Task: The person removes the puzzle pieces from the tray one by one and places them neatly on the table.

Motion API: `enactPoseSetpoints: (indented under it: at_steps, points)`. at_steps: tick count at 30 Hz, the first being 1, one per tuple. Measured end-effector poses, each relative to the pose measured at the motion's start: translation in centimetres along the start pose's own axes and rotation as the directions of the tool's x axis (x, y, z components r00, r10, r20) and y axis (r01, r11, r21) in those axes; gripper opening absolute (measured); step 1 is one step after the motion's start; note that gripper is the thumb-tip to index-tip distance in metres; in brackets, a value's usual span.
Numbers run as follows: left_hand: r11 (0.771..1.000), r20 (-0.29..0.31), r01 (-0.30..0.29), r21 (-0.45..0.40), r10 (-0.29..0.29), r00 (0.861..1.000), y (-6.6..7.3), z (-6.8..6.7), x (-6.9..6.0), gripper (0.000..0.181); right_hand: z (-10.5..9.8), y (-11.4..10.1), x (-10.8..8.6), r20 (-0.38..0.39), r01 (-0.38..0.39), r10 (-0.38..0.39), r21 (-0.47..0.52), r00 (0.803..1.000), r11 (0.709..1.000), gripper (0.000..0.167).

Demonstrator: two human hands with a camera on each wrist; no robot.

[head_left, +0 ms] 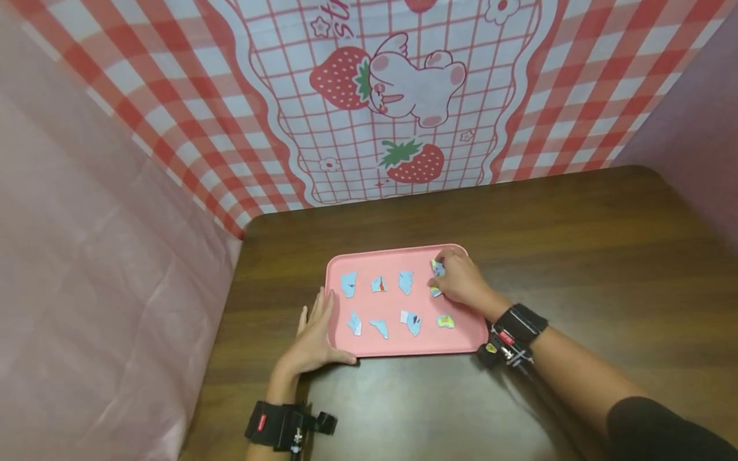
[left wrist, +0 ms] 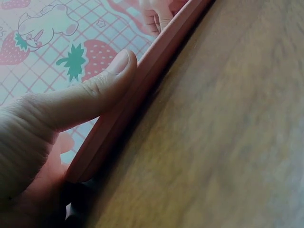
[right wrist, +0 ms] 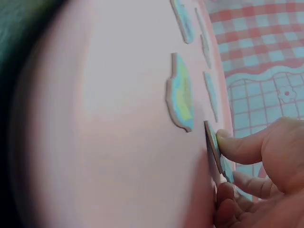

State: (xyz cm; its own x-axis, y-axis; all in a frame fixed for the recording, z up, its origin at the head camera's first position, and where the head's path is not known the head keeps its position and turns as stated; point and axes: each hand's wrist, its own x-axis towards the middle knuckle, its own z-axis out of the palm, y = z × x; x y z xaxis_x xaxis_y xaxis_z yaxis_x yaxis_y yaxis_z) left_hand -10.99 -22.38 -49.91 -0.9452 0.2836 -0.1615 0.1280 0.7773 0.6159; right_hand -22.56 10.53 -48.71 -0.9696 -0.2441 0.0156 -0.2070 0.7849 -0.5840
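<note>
Several flat, irregular puzzle pieces, mostly light blue, lie in two rows on a pink tray (head_left: 392, 346). At the tray's far right, my right hand (head_left: 463, 278) pinches a blue-and-yellow puzzle piece (right wrist: 213, 137) between thumb and fingers, covering part of it. A yellow-and-blue piece (head_left: 445, 321) lies just in front of that hand. My left hand (head_left: 311, 339) rests at the tray's near left corner, fingers spread along the left side. In the left wrist view its straight thumb (left wrist: 95, 95) lies over the pink rim; its other fingers are mostly hidden.
The tray stands on a brown wooden table (head_left: 576, 256). A red-and-white checked cloth (head_left: 184, 83) with strawberry pictures hangs behind it, and a pale pink cloth (head_left: 104, 256) hangs at the left. Each wrist wears a black strap with a small camera.
</note>
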Motion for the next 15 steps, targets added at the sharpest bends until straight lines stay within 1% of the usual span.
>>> enactPoseSetpoints:
  at_steps: [4,7,11,15]
  points:
    - [1.000,-0.025,-0.020,-0.013,0.019,1.000,0.1,0.2,0.2,0.145,-0.5,0.3,0.1,-0.032,0.036,-0.035,0.028,0.999,0.999,0.048]
    - [1.000,-0.031,-0.022,-0.021,0.021,0.999,0.0,0.2,-0.3,0.145,-0.3,0.3,-0.1,-0.029,0.036,-0.034,0.058,0.999,0.998,0.047]
    - [1.000,-0.027,-0.006,-0.009,0.006,1.000,-0.2,0.1,-0.9,0.144,0.0,0.4,-0.5,-0.021,0.030,-0.028,0.104,0.999,0.994,0.034]
    - [1.000,-0.028,-0.018,-0.009,0.017,0.999,0.0,0.2,-0.3,0.143,-0.5,0.8,-0.4,-0.065,0.019,-0.010,0.132,0.998,0.991,0.021]
